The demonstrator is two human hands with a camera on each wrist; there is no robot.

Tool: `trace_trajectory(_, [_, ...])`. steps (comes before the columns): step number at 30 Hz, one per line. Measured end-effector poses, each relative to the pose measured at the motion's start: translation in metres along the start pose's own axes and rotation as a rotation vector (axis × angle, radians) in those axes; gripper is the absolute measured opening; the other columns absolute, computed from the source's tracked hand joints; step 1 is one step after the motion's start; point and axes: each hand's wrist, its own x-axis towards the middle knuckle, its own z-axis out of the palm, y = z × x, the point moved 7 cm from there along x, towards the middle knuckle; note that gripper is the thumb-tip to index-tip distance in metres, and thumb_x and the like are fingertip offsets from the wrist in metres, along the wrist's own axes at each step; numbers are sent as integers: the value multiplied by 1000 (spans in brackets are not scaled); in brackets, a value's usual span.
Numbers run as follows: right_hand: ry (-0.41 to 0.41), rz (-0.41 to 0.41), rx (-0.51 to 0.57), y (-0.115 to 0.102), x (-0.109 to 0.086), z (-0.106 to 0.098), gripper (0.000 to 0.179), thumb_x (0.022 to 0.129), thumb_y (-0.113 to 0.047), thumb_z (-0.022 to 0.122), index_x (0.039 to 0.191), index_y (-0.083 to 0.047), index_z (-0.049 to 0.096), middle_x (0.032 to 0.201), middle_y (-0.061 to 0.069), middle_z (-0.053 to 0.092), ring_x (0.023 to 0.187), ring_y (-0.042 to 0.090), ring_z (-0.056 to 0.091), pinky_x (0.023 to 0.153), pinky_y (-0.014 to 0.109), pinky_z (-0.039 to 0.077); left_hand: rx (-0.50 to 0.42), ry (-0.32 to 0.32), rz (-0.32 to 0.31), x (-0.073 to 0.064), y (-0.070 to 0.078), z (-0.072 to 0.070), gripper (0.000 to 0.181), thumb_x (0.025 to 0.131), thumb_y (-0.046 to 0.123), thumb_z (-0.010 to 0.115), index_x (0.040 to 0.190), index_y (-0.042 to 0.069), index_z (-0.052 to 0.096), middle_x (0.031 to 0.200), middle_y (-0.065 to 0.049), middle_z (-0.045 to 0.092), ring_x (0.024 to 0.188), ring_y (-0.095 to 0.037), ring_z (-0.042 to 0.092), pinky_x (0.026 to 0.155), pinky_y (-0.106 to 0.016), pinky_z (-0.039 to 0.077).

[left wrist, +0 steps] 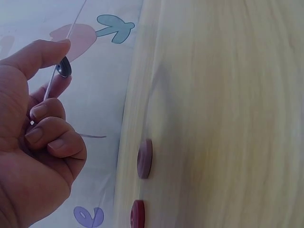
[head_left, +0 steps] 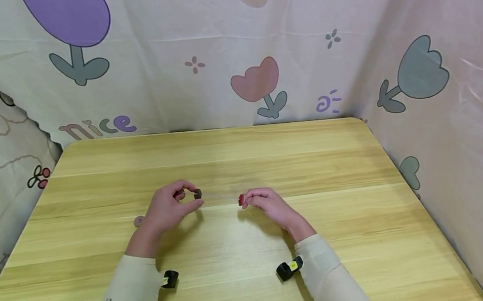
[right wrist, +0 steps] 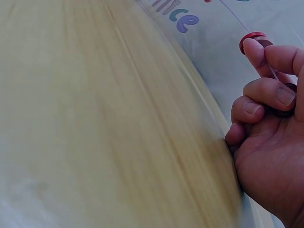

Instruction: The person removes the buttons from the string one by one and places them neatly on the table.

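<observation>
My left hand [head_left: 169, 207] holds a dark button [head_left: 197, 193] between thumb and forefinger, above the table. A thin pale cord [left wrist: 51, 80] runs past this button and into the curled other fingers. Across from it, my right hand [head_left: 271, 206] pinches the cord beside a red button [head_left: 240, 200], and the cord stretches between both hands. In the right wrist view a brownish button [right wrist: 264, 42] sits against the red one, and a dark button [right wrist: 284, 112] shows under the curled fingers. A mauve button [head_left: 139, 221] lies on the table by the left wrist.
Near the mauve button lies another red button [left wrist: 137, 214], seen only in the left wrist view. The wooden table [head_left: 223, 147] has a patterned cloth [head_left: 162, 80] behind it and at its sides. A black wrist camera [head_left: 170, 279] projects from the left sleeve, another [head_left: 289, 268] from the right.
</observation>
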Motion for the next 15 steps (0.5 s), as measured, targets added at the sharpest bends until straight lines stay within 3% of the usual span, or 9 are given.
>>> trace_trajectory(9, [-3,-5,11,0,0,0,24,97,-7,47,93,5,67,105,11,67,112,27,58,101,45,38,-185,-29,-109,-4,-14,-12,33,85,24,82,109,11,64,76,-8,31,55,-17,38,49,-27,42])
trace_trajectory(15, [-4,-5,9,0,0,1,24,97,-6,47,93,5,67,105,15,66,111,27,58,102,45,38,-32,42,-50,-4,-18,-25,32,86,29,81,108,12,67,72,-5,35,67,-22,36,57,-32,32])
